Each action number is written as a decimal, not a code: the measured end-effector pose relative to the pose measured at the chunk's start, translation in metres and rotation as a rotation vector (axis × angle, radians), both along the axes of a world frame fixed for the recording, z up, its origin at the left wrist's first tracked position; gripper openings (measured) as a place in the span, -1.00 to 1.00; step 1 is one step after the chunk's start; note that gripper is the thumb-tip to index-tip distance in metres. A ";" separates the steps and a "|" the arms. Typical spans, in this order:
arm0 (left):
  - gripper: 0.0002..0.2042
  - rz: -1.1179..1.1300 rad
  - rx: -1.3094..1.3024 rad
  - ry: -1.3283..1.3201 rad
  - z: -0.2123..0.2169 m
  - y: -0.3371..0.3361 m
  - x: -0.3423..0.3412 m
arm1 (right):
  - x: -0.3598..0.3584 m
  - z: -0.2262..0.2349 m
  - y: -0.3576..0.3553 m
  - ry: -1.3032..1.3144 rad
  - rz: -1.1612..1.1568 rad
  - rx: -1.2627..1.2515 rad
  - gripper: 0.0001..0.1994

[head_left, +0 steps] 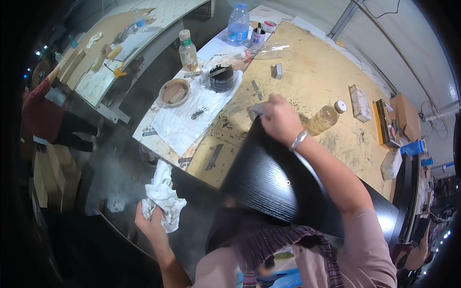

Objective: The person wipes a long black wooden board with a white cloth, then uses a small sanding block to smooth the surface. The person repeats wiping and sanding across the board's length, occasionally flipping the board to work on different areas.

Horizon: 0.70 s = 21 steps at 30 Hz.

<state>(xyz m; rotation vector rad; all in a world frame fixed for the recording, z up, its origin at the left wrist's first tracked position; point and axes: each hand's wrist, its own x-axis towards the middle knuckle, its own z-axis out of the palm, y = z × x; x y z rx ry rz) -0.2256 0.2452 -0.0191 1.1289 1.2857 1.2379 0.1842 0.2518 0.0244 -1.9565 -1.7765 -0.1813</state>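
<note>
My left hand (151,221) is closed around a crumpled white rag (164,199) with grey smudges, held off the left side of the worktable. My right hand (282,122) is closed at the far corner of a glossy black panel (261,180). A small greyish piece (257,111), perhaps cloth or sanding paper, pokes out from its fingers; most of it is hidden. The panel lies along the table's near edge, and my right forearm crosses over it. A clear bottle of yellowish liquid with a white cap (326,118) stands just right of that hand.
Stained brown board (331,72) covers the table. Left of it are a black-smeared jar (221,79), a round dish (174,92) and a glass bottle (188,52). A small grey block (277,71) lies farther off. A person (45,113) stands at another table.
</note>
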 end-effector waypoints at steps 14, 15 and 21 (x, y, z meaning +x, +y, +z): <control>-0.80 -0.130 -0.006 0.065 -0.006 0.006 0.001 | 0.028 0.006 -0.007 0.144 -0.276 -0.047 -0.81; -0.80 -0.126 -0.013 0.049 -0.007 0.007 0.005 | 0.014 0.010 -0.010 0.220 -0.238 -0.029 -0.81; -0.75 -0.217 -0.001 -0.012 0.002 0.016 0.034 | -0.007 -0.002 -0.018 0.199 -0.430 -0.156 -0.74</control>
